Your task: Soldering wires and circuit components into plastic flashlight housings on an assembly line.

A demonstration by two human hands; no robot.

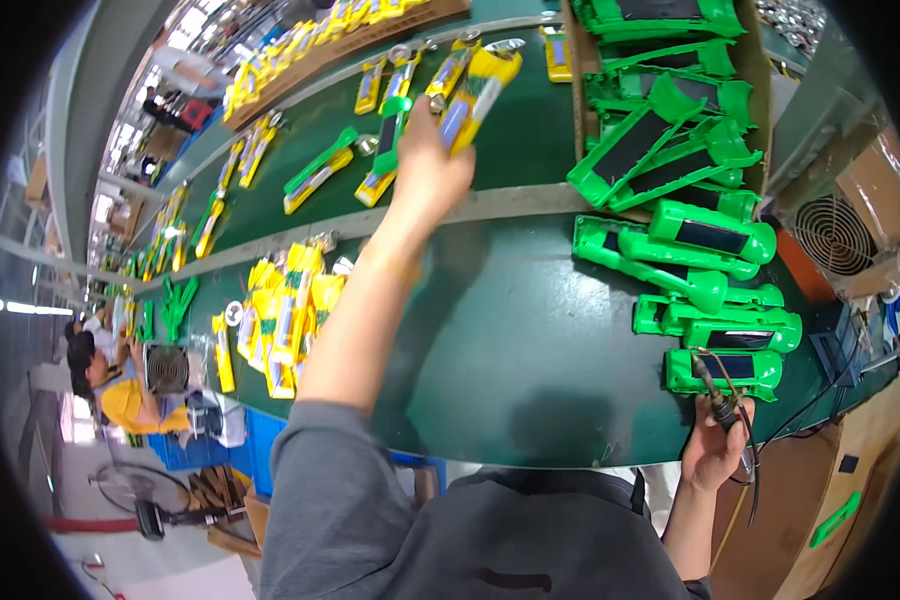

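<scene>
Yellow piece is tilting above the far tabletop, the left hand's grip apparently pinching it while the right hand is clamping a corded tool, handling seemingly being underway and calling for steadiness next.

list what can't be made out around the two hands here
All in the head view:
Left hand: whether it grips the yellow piece; motion blur and the hand itself hide this.
Corded tool in the right hand: whether its tip touches the green casing; too small.
Cardboard box: far end, cut off by the top edge.
</scene>
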